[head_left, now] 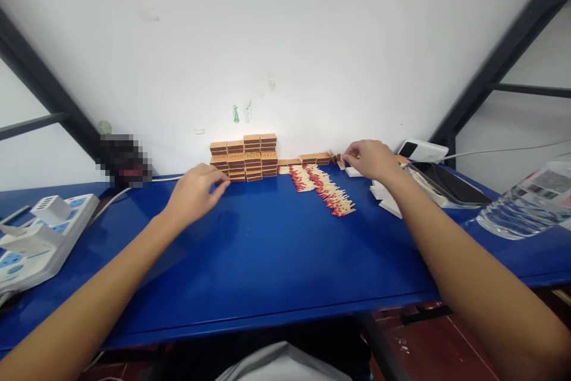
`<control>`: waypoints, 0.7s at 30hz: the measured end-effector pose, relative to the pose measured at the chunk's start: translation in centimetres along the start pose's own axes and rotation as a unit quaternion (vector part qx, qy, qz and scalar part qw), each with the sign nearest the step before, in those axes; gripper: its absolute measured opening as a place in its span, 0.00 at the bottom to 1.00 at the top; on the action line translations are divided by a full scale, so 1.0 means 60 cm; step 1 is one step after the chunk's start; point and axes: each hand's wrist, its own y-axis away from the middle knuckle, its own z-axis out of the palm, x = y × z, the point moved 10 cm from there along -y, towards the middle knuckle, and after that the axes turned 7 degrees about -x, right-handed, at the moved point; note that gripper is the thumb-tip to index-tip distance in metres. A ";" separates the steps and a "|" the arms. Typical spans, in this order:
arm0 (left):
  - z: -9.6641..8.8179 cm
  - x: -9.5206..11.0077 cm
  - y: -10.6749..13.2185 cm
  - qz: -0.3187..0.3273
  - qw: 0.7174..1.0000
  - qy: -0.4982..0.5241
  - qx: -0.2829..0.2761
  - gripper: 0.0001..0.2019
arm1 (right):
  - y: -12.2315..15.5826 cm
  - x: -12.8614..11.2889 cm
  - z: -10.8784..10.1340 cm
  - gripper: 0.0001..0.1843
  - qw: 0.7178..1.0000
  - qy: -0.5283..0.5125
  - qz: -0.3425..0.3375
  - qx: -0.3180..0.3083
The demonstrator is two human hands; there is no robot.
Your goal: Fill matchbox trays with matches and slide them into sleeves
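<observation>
Against the wall stands a stepped stack of matchboxes [253,160], tan on top with dark brown sides. My left hand [194,191] is at the stack's lower left edge, thumb and forefinger apart, fingertips close to or touching a bottom box. Farther right, my right hand [372,160] has its fingers pinched at a small matchbox piece [340,161], mostly hidden by the fingertips. Loose red-tipped matches [328,188] lie in rows between the hands. A low row of matchboxes [316,158] runs along the wall behind them. White matchbox trays [387,201] lie under my right wrist.
At the left is a white power strip [66,238] with plugs and a cable. On the right lie a white power bank [423,150], a dark phone-like slab [455,183] and a clear plastic bottle [521,208]. The blue table [267,274] ends at a front edge.
</observation>
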 end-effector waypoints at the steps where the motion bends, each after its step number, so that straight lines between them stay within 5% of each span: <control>1: 0.006 0.014 0.009 0.020 1.000 0.016 -0.003 0.14 | -0.003 0.019 -0.001 0.13 1.000 0.008 0.020 -0.009; 7: 0.031 0.023 0.032 0.045 0.996 0.071 -0.028 0.13 | -0.012 0.075 0.016 0.16 0.995 0.046 0.063 -0.067; 14: 0.049 0.013 0.037 0.017 0.992 0.114 -0.049 0.14 | -0.019 0.053 0.090 0.15 0.983 0.064 -0.041 -0.164; 21: 0.053 0.027 0.038 0.027 0.991 0.118 -0.058 0.14 | -0.020 0.043 0.087 0.09 0.985 0.062 -0.046 -0.151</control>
